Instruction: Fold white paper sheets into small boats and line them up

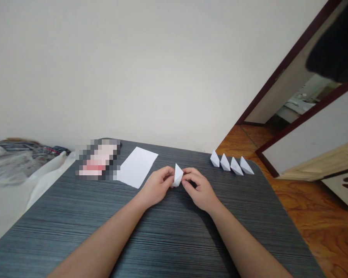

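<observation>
Between my two hands, above the middle of the dark table [162, 231], is a small white folded paper boat [178, 175] with its pointed peak upward. My left hand [158, 186] pinches its left side between thumb and fingers. From the other side, my right hand [199, 189] grips the right edge with its fingertips. A stack or sheet of white paper [137, 167] lies flat just beyond my left hand. To the right, several similar folded paper boats [225, 162] stand in a row near the table's far right corner.
A pixelated flat object [100, 160] lies at the table's far left. The wall [162, 77] rises behind the far edge. Plastic-wrapped items [26, 158] sit beyond the left edge; a wooden floor [301, 208] and a doorway are at right.
</observation>
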The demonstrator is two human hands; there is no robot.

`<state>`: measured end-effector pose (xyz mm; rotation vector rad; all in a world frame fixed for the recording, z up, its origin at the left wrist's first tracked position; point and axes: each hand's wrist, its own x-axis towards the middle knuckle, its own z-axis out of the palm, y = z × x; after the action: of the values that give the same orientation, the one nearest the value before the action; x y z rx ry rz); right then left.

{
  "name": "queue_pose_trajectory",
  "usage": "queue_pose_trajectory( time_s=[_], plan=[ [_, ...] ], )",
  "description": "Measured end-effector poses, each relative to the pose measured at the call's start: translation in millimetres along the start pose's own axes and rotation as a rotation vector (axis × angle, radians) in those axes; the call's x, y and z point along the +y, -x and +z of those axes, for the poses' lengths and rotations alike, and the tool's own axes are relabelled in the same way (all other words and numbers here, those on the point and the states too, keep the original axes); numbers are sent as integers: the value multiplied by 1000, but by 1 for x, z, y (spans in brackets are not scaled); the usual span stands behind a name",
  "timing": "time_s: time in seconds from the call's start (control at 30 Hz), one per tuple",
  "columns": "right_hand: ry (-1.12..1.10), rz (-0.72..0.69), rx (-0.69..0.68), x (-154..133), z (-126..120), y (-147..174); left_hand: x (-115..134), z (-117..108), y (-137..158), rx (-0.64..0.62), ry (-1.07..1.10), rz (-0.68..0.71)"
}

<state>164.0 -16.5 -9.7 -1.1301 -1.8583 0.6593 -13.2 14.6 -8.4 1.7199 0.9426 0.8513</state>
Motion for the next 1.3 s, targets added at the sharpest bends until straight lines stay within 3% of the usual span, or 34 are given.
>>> queue_pose_trajectory(
  time_s=[0.23,0.43,0.57,0.77,0.9,1.1,1.3],
  plan=[
    [24,39,164,8,-6,1,0,-4,0,12,-234,169],
    [279,-207,-61,5,-15,0,-5,-4,1,-9,-390,253],
    [423,-228,-102,5,-17,-2,-4,-4,0,-8,-435,264],
    [548,-128,-141,8,-20,-3,-2,-4,0,134,-428,264],
    [662,-6,-1,18,-28,-5,-3,-4,0,246,-418,240],
    [869,188,172,39,-44,-12,-11,-3,-2,253,-379,209],
    [979,281,164,48,-49,-14,-11,-4,-2,241,-349,173]
  ],
)
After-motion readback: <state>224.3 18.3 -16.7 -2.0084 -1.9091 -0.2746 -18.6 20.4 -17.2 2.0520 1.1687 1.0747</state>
